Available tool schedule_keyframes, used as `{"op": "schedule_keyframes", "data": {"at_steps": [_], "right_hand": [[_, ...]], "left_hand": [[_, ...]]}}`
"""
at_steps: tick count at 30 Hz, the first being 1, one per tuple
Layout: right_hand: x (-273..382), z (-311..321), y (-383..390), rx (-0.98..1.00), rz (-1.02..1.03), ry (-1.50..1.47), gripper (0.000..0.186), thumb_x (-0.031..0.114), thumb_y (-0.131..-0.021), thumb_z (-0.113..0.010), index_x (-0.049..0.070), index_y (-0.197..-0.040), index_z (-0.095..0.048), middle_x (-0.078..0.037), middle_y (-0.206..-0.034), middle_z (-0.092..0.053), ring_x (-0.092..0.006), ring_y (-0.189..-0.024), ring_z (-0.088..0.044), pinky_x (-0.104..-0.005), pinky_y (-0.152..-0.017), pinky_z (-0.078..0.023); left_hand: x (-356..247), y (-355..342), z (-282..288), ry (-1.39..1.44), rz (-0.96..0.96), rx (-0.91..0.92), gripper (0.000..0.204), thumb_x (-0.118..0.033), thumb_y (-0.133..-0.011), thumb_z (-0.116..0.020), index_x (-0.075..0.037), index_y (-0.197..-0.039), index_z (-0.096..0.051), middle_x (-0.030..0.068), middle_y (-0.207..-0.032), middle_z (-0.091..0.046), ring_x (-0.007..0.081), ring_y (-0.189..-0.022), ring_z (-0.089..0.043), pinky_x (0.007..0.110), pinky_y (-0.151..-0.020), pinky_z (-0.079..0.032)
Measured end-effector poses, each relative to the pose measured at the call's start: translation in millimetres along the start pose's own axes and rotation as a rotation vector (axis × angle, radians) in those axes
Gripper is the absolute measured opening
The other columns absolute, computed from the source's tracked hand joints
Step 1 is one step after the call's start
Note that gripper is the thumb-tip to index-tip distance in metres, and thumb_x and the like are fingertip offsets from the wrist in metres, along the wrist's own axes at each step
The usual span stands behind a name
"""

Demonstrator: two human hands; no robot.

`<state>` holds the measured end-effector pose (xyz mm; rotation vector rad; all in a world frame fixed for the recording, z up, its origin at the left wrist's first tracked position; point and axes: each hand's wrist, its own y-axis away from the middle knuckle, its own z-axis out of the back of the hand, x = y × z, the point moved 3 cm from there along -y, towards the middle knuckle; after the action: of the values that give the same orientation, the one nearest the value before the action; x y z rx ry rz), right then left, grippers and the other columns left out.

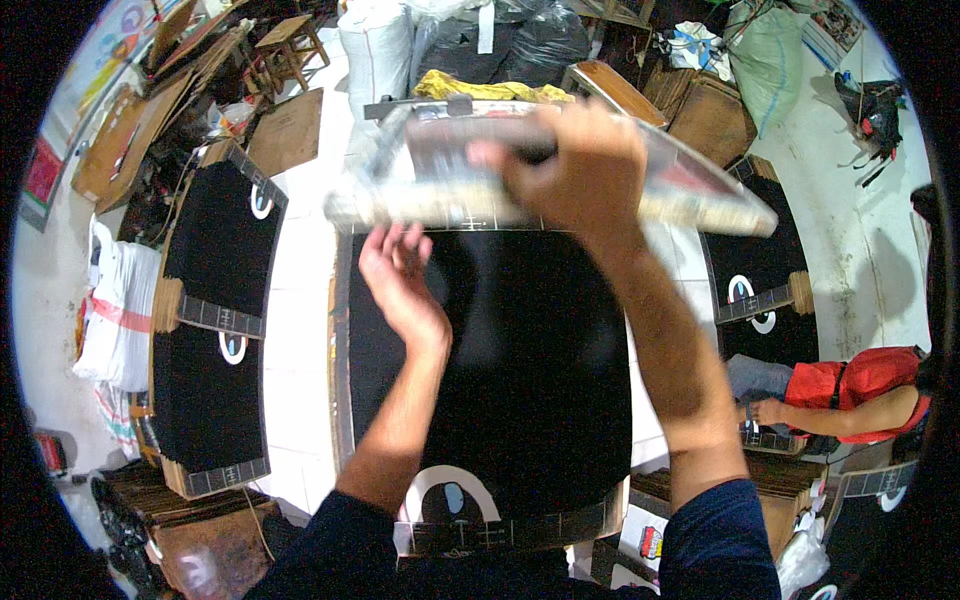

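At 9 o'clock sit black printed sheet stacks. Left hand is open, fingers loosely spread, just under the blurry flat sheet at 12 o'clock. Right hand grips that sheet's top, above the centre black stack.

Sacks, wrapped bundle and a wall poster around the black sheets

A clear-wrapped flat bundle is held at top centre. Behind it stand a white sack and black bags; a green sack sits top right, white sacks far left, a colourful poster top left.
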<state>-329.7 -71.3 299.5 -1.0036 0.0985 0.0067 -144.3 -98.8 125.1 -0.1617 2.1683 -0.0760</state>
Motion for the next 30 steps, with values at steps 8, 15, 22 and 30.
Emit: {"op": "schedule_keyframes", "data": {"at_steps": [8,15,22,30], "right_hand": [[66,-45,215,0.632,-0.264,-0.078,0.050,0.059,-0.078,-0.079,0.012,-0.094,-0.072,-0.007,-0.091,-0.067,-0.0276,-0.089,-0.063,-0.0487,-0.082,-0.044],[40,-89,236,0.906,-0.225,-0.177,0.033,0.032,-0.079,-0.080,0.012,-0.103,-0.070,-0.007,-0.095,-0.070,-0.0300,-0.095,-0.066,-0.0481,-0.083,-0.047],[0,-168,189,0.645,-0.154,-0.131,0.019,0.013,-0.082,-0.072,0.014,-0.101,-0.068,-0.006,-0.091,-0.070,-0.0294,-0.088,-0.067,-0.0484,-0.079,-0.047],[-9,-212,186,0.509,-0.157,-0.126,0.025,0.027,-0.083,-0.080,0.013,-0.097,-0.064,-0.004,-0.092,-0.067,-0.0287,-0.091,-0.064,-0.0456,-0.078,-0.045]], "left_hand": [[31,68,108,0.165,0.974,-0.349,0.091,-0.072,-0.101,-0.031,-0.005,-0.162,-0.025,0.0227,-0.156,-0.040,0.0376,-0.143,-0.043,0.056,-0.121,-0.028],[42,65,173,-1.403,-0.353,0.386,0.102,-0.055,-0.077,-0.088,0.005,-0.147,-0.044,0.0242,-0.140,-0.055,0.0372,-0.128,-0.055,0.052,-0.112,-0.039],[58,57,168,-1.609,-0.302,0.495,0.123,-0.064,-0.067,-0.089,0.009,-0.151,-0.036,0.0281,-0.151,-0.047,0.0389,-0.144,-0.045,0.058,-0.122,-0.029],[56,55,164,-1.639,-0.279,0.537,0.120,-0.061,-0.070,-0.090,0.010,-0.150,-0.037,0.0300,-0.148,-0.048,0.0399,-0.144,-0.045,0.061,-0.121,-0.029]]}}
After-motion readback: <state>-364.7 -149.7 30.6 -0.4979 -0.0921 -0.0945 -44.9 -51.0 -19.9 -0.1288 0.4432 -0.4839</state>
